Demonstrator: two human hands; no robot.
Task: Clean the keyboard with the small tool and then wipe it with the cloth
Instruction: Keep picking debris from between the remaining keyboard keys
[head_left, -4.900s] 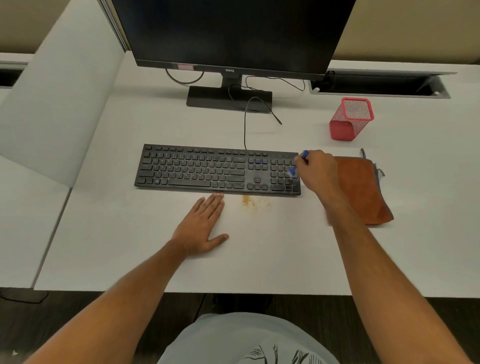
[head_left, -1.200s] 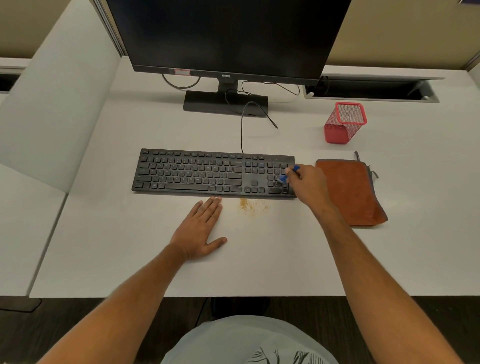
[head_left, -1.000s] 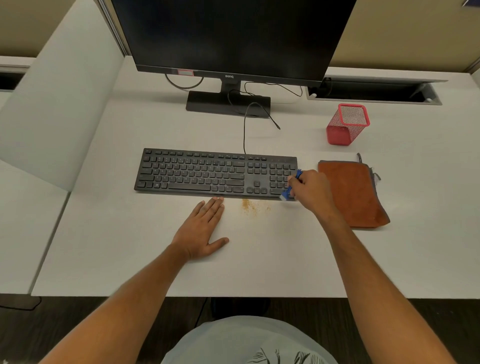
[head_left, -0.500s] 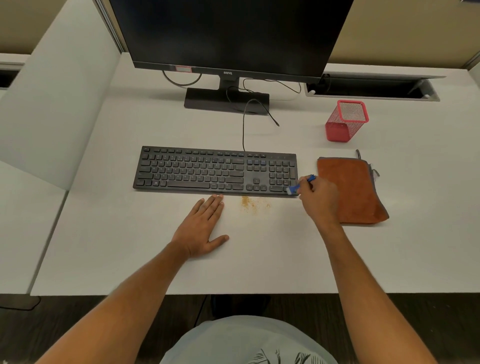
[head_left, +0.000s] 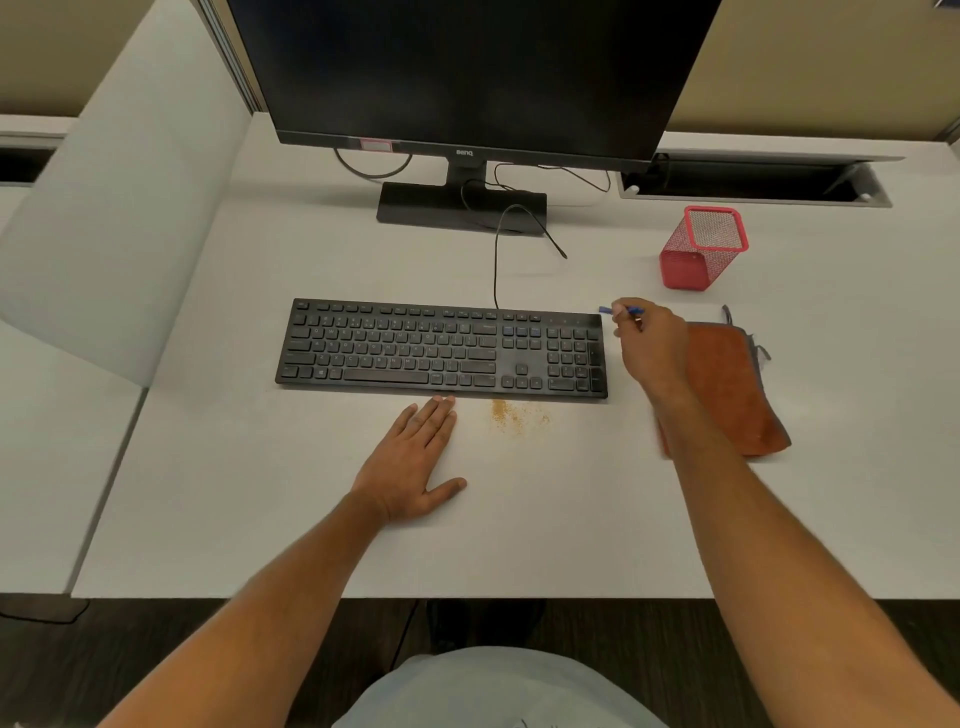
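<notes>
Keyboard (head_left: 441, 347), black, full-size, lies square on the white desk (head_left: 260, 493) in front of the monitor (head_left: 467, 73), its cable running back toward the monitor stand. Right hand (head_left: 649, 348) sits just off the keyboard's far right corner, fingers curled, pinching a small blue tool (head_left: 621, 310) between thumb and fingertips; the tool's tip points left toward that corner, whether it touches the edge I cannot tell. Under and beside the right wrist: rust-brown cloth (head_left: 737, 384), flat on the desk, just right of the keyboard. Left hand (head_left: 415, 462) lies flat, palm down, fingers straight and together, thumb out, fingertips just short of the keyboard's near edge. Scatter of tan crumbs (head_left: 517, 414) on the desk between left hand and keyboard front. Red mesh cup (head_left: 704, 247) stands behind the cloth.
</notes>
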